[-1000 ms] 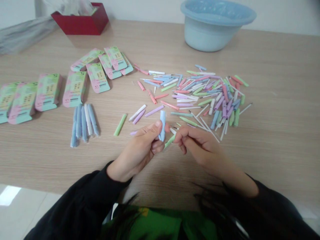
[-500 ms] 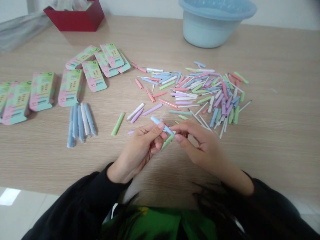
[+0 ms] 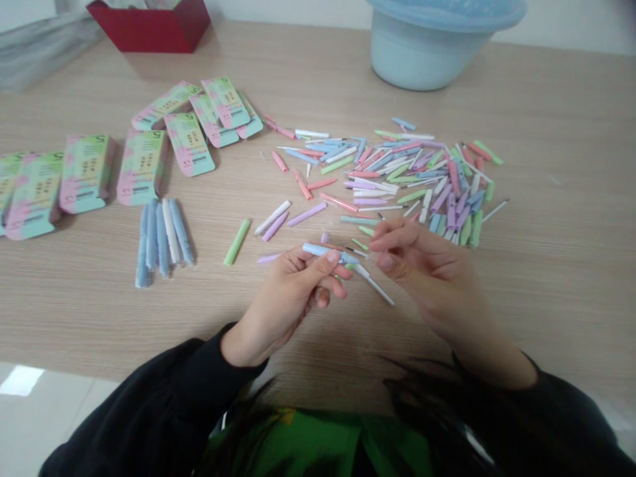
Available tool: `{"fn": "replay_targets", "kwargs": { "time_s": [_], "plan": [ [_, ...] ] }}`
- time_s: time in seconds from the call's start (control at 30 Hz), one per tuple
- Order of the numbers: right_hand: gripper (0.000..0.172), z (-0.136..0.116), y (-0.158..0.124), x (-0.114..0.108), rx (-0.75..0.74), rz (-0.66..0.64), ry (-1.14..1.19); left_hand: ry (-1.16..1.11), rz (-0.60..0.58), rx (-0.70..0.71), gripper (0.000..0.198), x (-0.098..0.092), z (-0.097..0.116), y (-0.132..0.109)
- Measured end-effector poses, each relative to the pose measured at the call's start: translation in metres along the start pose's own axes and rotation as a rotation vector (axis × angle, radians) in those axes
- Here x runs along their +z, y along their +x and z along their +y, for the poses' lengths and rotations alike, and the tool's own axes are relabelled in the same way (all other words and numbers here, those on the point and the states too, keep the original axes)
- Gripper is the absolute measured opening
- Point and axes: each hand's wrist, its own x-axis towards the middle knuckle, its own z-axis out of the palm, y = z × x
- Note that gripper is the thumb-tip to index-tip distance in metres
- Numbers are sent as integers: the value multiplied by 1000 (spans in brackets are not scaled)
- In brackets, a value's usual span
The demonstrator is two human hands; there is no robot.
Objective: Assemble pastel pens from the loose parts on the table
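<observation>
Between its thumb and fingers, my left hand pinches a light blue pen piece. A thin white stick extends diagonally beyond it, over the table. To the right, my right hand has thumb and fingers close together around something thin and clear, too small to make out. Behind both hands spreads a loose pile of coloured caps, barrels and white sticks. Near my left hand lie a green piece and a purple piece. Further left are blue and white wrapped pens in a row.
Several green and pink boxes stand or lie at the left of the wooden table. At the back are a red box and a light blue basin. Clear plastic lies at the back left.
My right hand has moved right, away from the blue piece, which stays in my left hand. The white stick now shows between the hands. The whole view has shifted slightly.
</observation>
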Motion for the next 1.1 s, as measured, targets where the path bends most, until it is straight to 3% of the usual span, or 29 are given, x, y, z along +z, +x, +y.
{"fn": "replay_targets", "kwargs": {
  "time_s": [0.23, 0.43, 0.63, 0.87, 1.1],
  "plan": [
    [10, 0, -2, 6, 86, -17, -21, 38, -46, 45, 32, 2, -1, -2],
    [11, -4, -7, 7, -46, -12, -299, 55, -46, 59, 35, 0, -2, -2],
    [12, -1, -9, 7, -125, -38, -430, 71, -48, 104, 34, -2, -3, -2],
    [11, -1, -9, 5, -132, -54, -495, 136, -40, 160, 28, -3, -2, -1],
    [10, 4, -10, 5, -61, -46, -417, 132, -31, 223, 21, -3, -2, -2]
  ]
}}
